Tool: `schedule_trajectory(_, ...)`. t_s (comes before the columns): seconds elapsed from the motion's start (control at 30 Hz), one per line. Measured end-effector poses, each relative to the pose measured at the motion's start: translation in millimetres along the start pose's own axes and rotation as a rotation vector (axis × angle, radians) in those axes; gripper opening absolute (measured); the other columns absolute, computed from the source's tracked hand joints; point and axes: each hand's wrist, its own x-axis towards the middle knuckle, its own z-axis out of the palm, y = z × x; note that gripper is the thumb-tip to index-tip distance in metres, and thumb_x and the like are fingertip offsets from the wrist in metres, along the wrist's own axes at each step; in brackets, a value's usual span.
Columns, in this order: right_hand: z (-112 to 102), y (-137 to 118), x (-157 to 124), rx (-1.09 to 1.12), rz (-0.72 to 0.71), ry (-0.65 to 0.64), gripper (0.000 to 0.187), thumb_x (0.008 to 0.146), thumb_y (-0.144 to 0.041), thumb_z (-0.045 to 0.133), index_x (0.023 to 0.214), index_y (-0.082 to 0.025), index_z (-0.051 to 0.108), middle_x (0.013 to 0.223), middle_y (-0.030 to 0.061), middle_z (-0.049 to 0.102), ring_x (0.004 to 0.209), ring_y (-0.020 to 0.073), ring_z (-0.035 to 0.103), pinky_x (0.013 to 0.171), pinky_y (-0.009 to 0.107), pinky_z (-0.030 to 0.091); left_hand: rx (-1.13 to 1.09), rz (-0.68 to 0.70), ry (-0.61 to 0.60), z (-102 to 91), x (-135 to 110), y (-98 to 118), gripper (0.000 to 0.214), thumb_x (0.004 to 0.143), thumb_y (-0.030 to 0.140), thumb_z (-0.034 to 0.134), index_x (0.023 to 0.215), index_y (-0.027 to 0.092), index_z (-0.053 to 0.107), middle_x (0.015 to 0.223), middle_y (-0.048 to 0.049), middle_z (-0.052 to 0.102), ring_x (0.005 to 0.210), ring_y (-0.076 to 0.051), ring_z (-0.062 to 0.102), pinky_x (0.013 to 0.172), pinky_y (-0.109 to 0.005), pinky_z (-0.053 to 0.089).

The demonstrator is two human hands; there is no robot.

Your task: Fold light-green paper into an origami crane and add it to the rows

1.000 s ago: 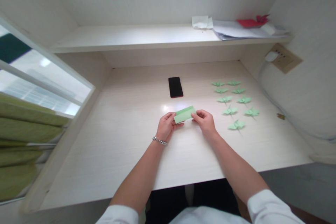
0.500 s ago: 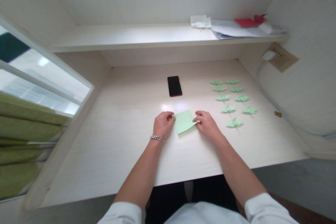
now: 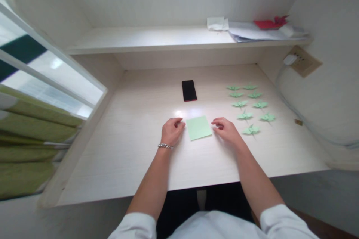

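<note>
A square sheet of light green paper point(image 3: 199, 128) lies flat on the white desk point(image 3: 134, 119), turned slightly. Just left of it is my left hand point(image 3: 172, 130), wearing a chain bracelet point(image 3: 165, 146); its thumb and fingers are apart with nothing between them, close to the sheet's left edge. On the other side, my right hand point(image 3: 226, 130) rests near the sheet's right edge, fingers parted and holding nothing. Several folded green paper cranes point(image 3: 245, 115) stand in two columns to the right of that hand.
Behind the sheet lies a black phone point(image 3: 189, 90). A shelf point(image 3: 140, 37) above carries papers point(image 3: 249, 31), a white tissue point(image 3: 217, 23) and a red paper piece point(image 3: 267, 24). At the right wall, a cable point(image 3: 291, 106) runs from a socket point(image 3: 304, 61).
Both hands have let go of the green sheet and drawn slightly apart from it. The sheet's lifted right corner now lies flat. The view has shifted a little.
</note>
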Motion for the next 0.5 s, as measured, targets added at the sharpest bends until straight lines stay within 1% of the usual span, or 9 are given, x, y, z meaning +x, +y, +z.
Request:
schedule_trajectory(0.03,1,0,0,-0.019,-0.017,-0.009,0.027,0.072,-0.014,0.057,0.096,-0.02,0.069,0.109,0.0074,0.063,0.085,0.0171,0.061,0.075,0.031,0.053,0.041,0.034,-0.014,1.7,0,3,0.036,0.078,0.041,0.059,0.107,0.02,0.065,0.097,-0.0069,0.065,0.083,-0.019,0.059,0.082,-0.033,0.046)
schedule_trajectory(0.1,1,-1,0,-0.056,-0.05,-0.021,0.027,0.073,-0.014,0.057,0.096,-0.021,0.069,0.108,0.0076,0.062,0.085,0.0172,0.06,0.073,0.03,0.053,0.155,0.084,-0.02,6.0,1,11,0.044,0.073,0.048,0.063,0.11,0.023,0.064,0.107,-0.0091,0.06,0.098,-0.025,0.056,0.084,-0.036,0.045)
schedule_trajectory(0.17,2,-1,0,-0.088,-0.081,-0.037,0.03,0.074,-0.011,0.054,0.098,-0.021,0.069,0.109,0.0078,0.061,0.089,0.018,0.059,0.074,0.03,0.052,0.231,0.065,-0.04,10.1,3,19,0.045,0.069,0.049,0.066,0.108,0.026,0.064,0.112,-0.0091,0.057,0.105,-0.029,0.052,0.079,-0.037,0.046)
schedule_trajectory(0.23,3,0,0,-0.114,-0.111,-0.067,0.037,0.072,-0.007,0.052,0.101,-0.023,0.068,0.111,0.0076,0.06,0.095,0.0193,0.058,0.075,0.03,0.051,0.253,0.048,-0.062,13.1,5,23,0.04,0.069,0.048,0.067,0.103,0.027,0.064,0.113,-0.0086,0.055,0.107,-0.029,0.051,0.077,-0.036,0.045)
schedule_trajectory(0.3,3,0,-1,-0.13,-0.142,-0.104,0.043,0.07,-0.005,0.052,0.105,-0.025,0.067,0.114,0.007,0.058,0.102,0.0206,0.056,0.079,0.032,0.05,0.243,0.04,-0.067,15.2,5,24,0.036,0.068,0.044,0.069,0.098,0.026,0.065,0.111,-0.0082,0.056,0.106,-0.029,0.051,0.076,-0.035,0.044)
schedule_trajectory(0.37,3,-1,-2,-0.136,-0.179,-0.14,0.047,0.068,-0.006,0.056,0.11,-0.026,0.065,0.118,0.0068,0.056,0.107,0.022,0.053,0.087,0.035,0.048,0.207,0.05,-0.072,16.9,6,23,0.032,0.066,0.039,0.071,0.094,0.025,0.064,0.106,-0.0073,0.06,0.101,-0.027,0.054,0.075,-0.034,0.043)
schedule_trajectory(0.43,1,-4,-3,-0.139,-0.215,-0.176,0.053,0.066,-0.007,0.059,0.115,-0.026,0.062,0.122,0.0071,0.054,0.113,0.0235,0.05,0.097,0.039,0.042,0.143,0.055,-0.085,18.3,6,21,0.029,0.067,0.034,0.07,0.093,0.024,0.063,0.096,-0.0054,0.063,0.091,-0.024,0.057,0.071,-0.033,0.042)
schedule_trajectory(0.5,-1,-7,-4,-0.136,-0.234,-0.219,0.059,0.064,-0.006,0.06,0.119,-0.027,0.059,0.127,0.0071,0.05,0.118,0.0243,0.047,0.103,0.041,0.037,0.046,0.047,-0.1,19.1,8,18,0.023,0.072,0.031,0.067,0.093,0.024,0.063,0.086,-0.0032,0.065,0.08,-0.021,0.059,0.066,-0.03,0.042)
